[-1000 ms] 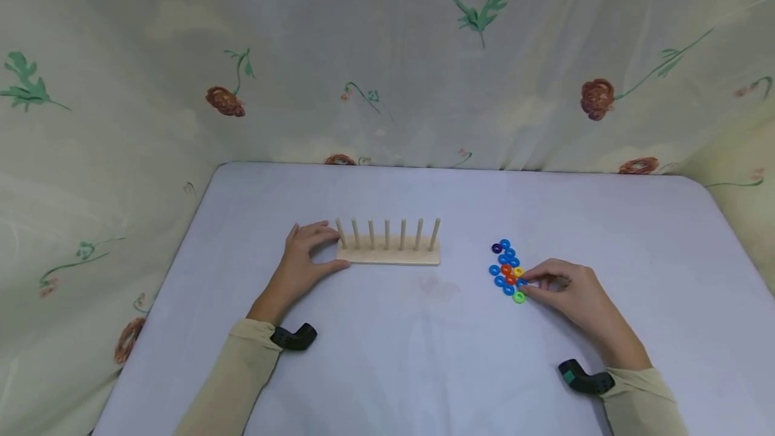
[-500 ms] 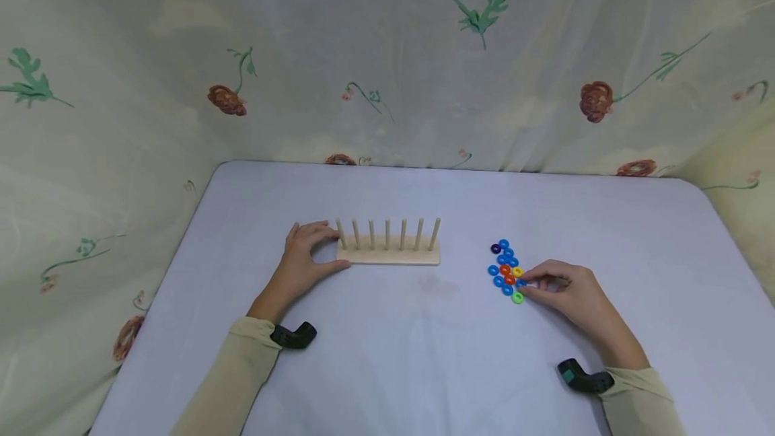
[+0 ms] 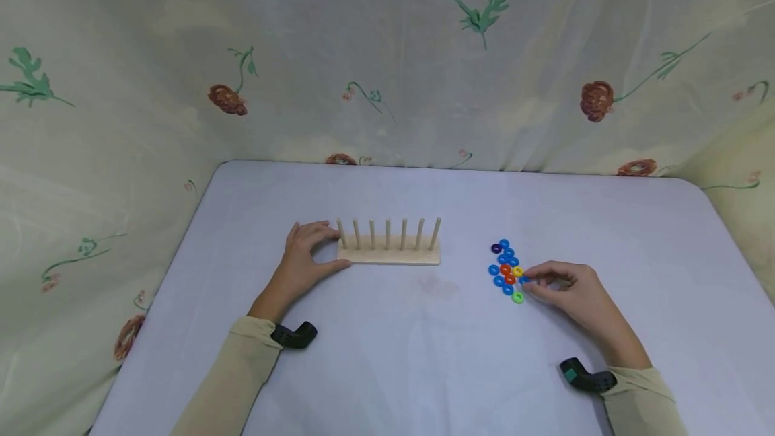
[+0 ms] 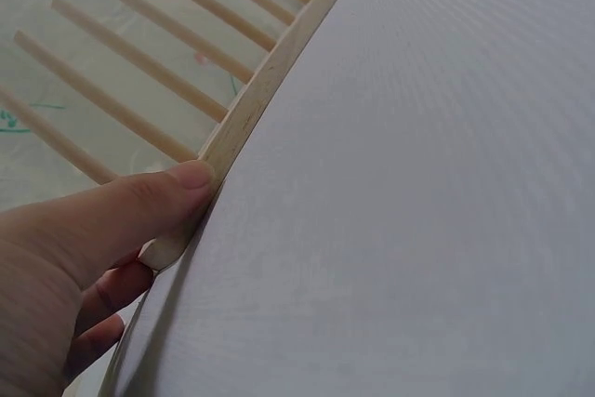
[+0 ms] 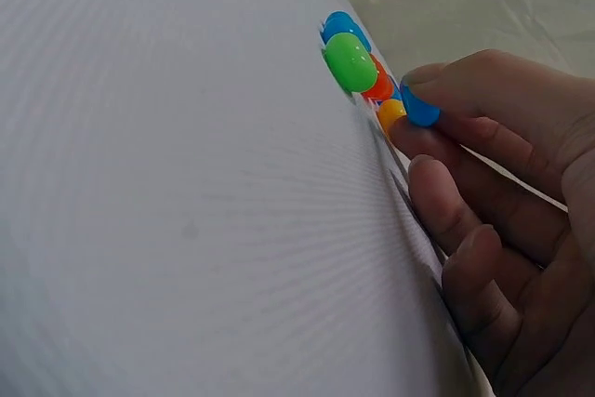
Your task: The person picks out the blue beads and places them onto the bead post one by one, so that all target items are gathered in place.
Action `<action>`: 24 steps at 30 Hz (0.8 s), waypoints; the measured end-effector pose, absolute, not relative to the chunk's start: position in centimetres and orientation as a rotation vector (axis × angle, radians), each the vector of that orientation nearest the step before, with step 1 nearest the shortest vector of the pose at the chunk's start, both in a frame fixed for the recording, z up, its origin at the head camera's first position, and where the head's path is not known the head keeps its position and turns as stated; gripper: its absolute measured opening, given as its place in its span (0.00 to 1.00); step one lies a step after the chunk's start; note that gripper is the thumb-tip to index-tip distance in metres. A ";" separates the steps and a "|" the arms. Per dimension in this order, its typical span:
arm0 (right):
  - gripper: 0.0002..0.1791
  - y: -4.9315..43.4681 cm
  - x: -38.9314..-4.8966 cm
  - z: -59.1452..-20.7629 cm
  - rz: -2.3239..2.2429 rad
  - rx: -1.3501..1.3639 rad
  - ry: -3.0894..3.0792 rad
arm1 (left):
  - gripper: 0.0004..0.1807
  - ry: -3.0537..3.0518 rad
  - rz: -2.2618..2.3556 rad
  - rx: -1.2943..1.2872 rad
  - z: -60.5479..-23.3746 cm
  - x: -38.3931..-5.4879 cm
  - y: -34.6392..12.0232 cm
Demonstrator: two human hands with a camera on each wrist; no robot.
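Note:
A pale wooden stand (image 3: 390, 258) with a row of several upright bare pegs lies left of centre on the table. My left hand (image 3: 303, 258) grips its left end, thumb on the front edge and fingers behind, as the left wrist view also shows. Over on the right, my right hand (image 3: 572, 289) pinches a blue ring (image 5: 423, 111) between thumb and fingertips. This hand is at the right side of a loose cluster of small rings: several blue, orange ones (image 3: 510, 280), a yellow one (image 3: 517, 268), a green one (image 5: 350, 64) and a dark purple one (image 3: 496, 251).
A white cloth covers the table (image 3: 387, 355). Behind it hangs a flowered curtain (image 3: 315, 32), which also runs down the left and right sides. Each wrist wears a black camera (image 3: 294, 336). The rings lie a short way right of the stand.
My right hand has shifted slightly to the right, drawing the pinched blue ring a little away from the cluster. The left hand and the stand have stayed put.

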State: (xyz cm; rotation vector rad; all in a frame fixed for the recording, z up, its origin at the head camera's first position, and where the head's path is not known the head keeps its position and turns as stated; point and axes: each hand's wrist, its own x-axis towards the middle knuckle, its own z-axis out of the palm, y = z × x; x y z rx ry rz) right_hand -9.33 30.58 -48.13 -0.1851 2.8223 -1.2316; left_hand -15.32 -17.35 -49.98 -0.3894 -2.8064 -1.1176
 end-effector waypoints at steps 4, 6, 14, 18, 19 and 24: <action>0.11 30.5 -9.3 -48.1 -1.229 -0.165 2.818 | 0.31 -2.807 -1.120 -0.383 -50.0 -15.3 -17.4; 0.11 30.5 -9.3 -48.0 -1.233 -0.157 2.816 | 0.31 -2.804 -1.125 -0.380 -50.0 -15.3 -17.4; 0.12 30.5 -9.2 -47.8 -1.197 -0.146 2.824 | 0.31 -2.799 -1.136 -0.372 -50.2 -15.4 -17.3; 0.11 30.3 -9.2 -47.7 -1.199 -0.151 2.827 | 0.31 -2.804 -1.142 -0.365 -50.2 -15.4 -17.2; 0.11 30.3 -9.2 -47.6 -1.199 -0.158 2.830 | 0.31 -2.806 -1.144 -0.361 -50.2 -15.4 -17.2; 0.13 29.5 -9.3 -47.1 -1.225 -0.219 2.850 | 0.31 -2.806 -1.148 -0.357 -50.0 -15.4 -17.4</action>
